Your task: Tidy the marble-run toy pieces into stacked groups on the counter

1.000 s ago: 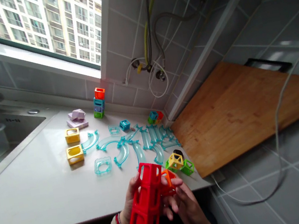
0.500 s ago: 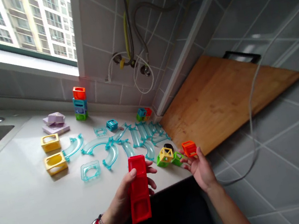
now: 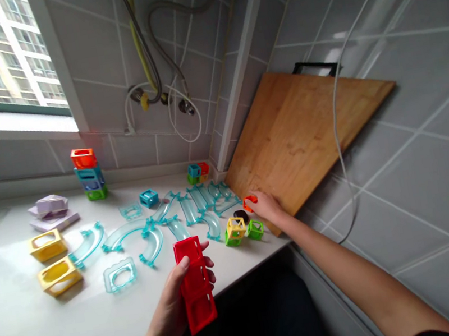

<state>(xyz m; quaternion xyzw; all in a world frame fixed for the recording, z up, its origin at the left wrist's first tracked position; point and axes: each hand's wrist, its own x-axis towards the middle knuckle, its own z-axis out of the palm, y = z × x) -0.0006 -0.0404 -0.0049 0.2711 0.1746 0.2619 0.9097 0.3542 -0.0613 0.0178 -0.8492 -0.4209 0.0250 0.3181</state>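
Observation:
My left hand (image 3: pixel 174 306) is closed around a long red block (image 3: pixel 194 284) made of joined open cubes, held above the counter's front edge. My right hand (image 3: pixel 265 206) reaches out to the counter beside the wooden board and is closed on a small orange cube (image 3: pixel 249 202). Just left of that hand sit a yellow cube (image 3: pixel 236 227), two green cubes (image 3: pixel 255 229) and a dark round piece (image 3: pixel 240 214). Several clear blue curved track pieces (image 3: pixel 181 214) are spread across the white counter (image 3: pixel 41 327).
A wooden cutting board (image 3: pixel 304 132) leans against the tiled wall at right, with a white cable (image 3: pixel 338 116) hanging over it. A stack of coloured cubes (image 3: pixel 88 173), lilac pieces (image 3: pixel 51 211) and two yellow blocks (image 3: pixel 51 260) lie at left. Hoses (image 3: pixel 152 60) hang on the back wall.
My right hand took the orange cube away from the red block and carried it forward to the counter next to the wooden board. The view swung right. My left hand kept the red block.

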